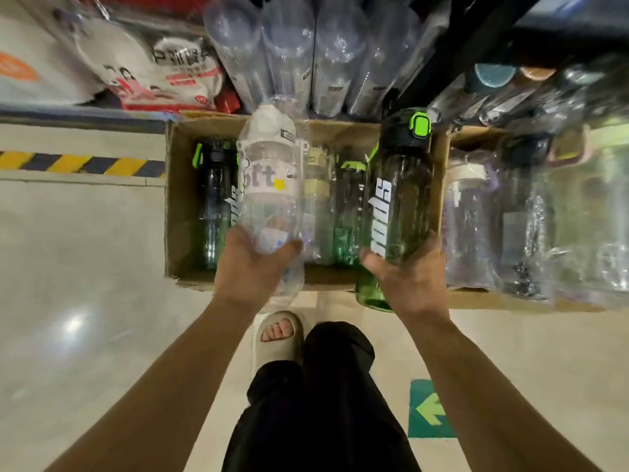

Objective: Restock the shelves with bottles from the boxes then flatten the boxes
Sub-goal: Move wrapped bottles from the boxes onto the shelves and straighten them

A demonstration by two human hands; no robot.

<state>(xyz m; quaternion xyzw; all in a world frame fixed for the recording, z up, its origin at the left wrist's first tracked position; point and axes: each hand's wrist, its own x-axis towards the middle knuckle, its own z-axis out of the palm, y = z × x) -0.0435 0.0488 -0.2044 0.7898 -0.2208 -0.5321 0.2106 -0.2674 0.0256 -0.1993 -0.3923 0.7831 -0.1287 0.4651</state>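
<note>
You have a bottle in each hand, lifted above the open box (pixel 174 206) on the floor (pixel 85 267). Your left hand (pixel 252 264) cups the base end of the clear bottle (pixel 272 172) in its plastic wrap, fingers curled underneath and thumb across the front. Your right hand (pixel 408 277) wraps the lower body of the green bottle (pixel 398 199), whose black and green lid points away from you toward the shelf (pixel 476 39). Both grips sit low on the bottles, so the lid ends will likely want to tip; slide each hand nearer the middle before you reach up, or keep the bottles close to upright as you carry them. The wrap on the clear one looks slippery, so squeeze through the film onto the hard wall, not the loose plastic. The shelf bottles (pixel 289 46) are already packed close together, so pick the gap first and set one bottle in at a time, base first, so that you do not knock its neighbours. More dark and green bottles lie in the box below, and a second box (pixel 510 303) just beside it on your right holds wrapped ones, so flattening looks some way off. Mind your sandalled foot (pixel 277 332) close to the box edge when you step in.
</note>
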